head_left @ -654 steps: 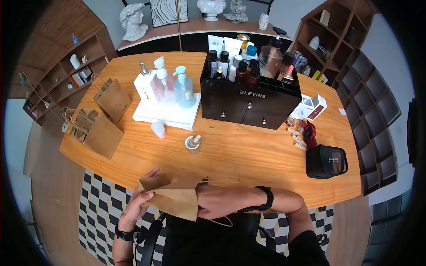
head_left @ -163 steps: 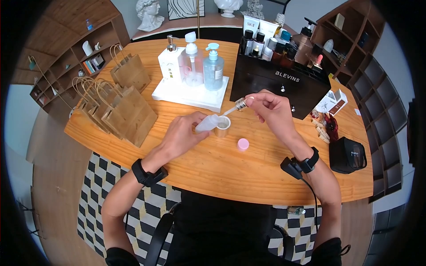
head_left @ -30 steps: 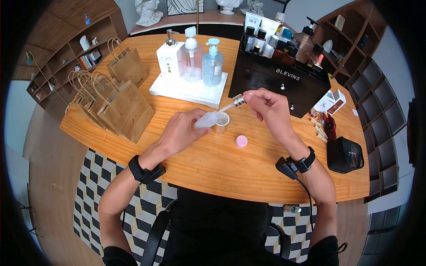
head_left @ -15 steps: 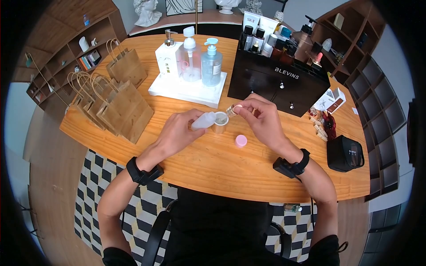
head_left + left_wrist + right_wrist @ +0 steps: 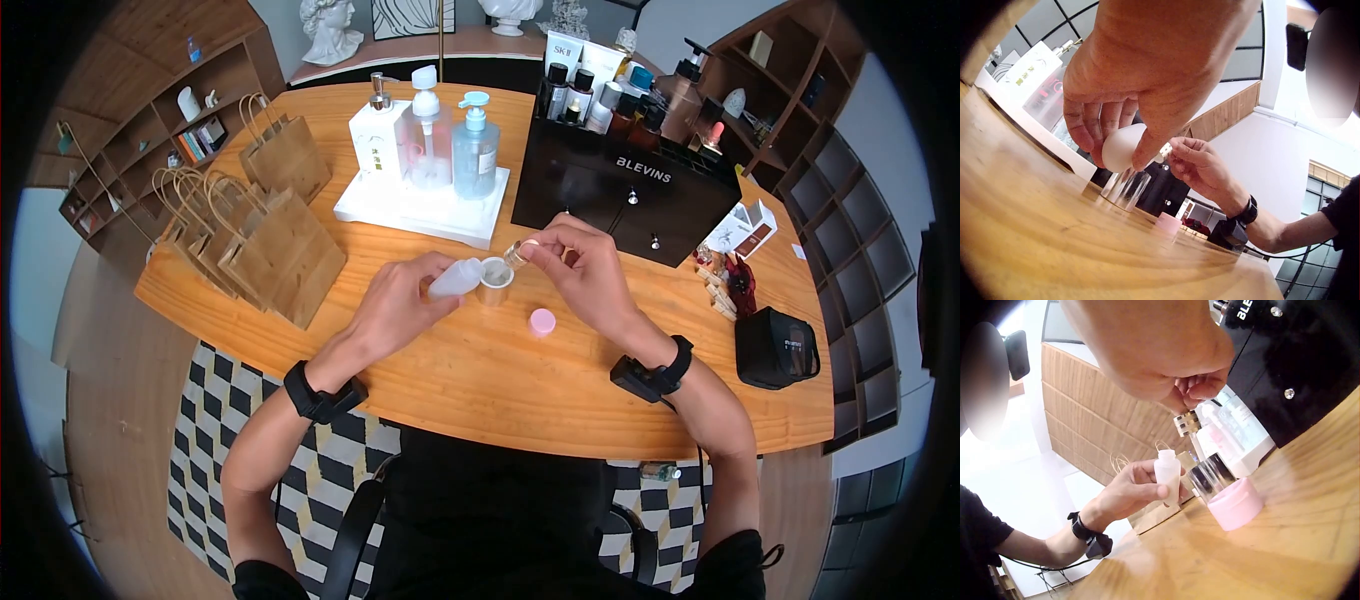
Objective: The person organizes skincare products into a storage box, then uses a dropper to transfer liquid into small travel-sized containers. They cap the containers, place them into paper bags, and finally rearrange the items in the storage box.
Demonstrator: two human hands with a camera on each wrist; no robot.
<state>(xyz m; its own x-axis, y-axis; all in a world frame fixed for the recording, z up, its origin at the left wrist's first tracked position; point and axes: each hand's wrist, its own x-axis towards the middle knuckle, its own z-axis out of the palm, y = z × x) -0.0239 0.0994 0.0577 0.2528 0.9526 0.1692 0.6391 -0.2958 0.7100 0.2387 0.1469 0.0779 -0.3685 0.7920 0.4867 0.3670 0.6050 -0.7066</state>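
My left hand (image 5: 390, 305) grips a small translucent white bottle (image 5: 456, 280), tilted with its uncapped mouth toward a small clear jar (image 5: 495, 286). The jar stands upright on the wooden table. My right hand (image 5: 590, 268) pinches a dropper (image 5: 517, 254) by its top, right at the jar's rim. In the right wrist view the gold-ringed dropper collar (image 5: 1187, 423) shows below my fingertips, above the bottle neck (image 5: 1166, 454). Just right of the jar lies a pink cap (image 5: 541, 322).
Several paper bags (image 5: 285, 262) stand at the left. Behind the jar, a white tray (image 5: 420, 218) bears pump bottles. A black cosmetics organizer (image 5: 600, 205) stands at the back right, and a black pouch (image 5: 777, 347) lies near the right edge.
The dropper has moved down and left from the bottle's mouth to the jar's rim. The bottle has shifted slightly left. The paper bag held much earlier is out of my hands.
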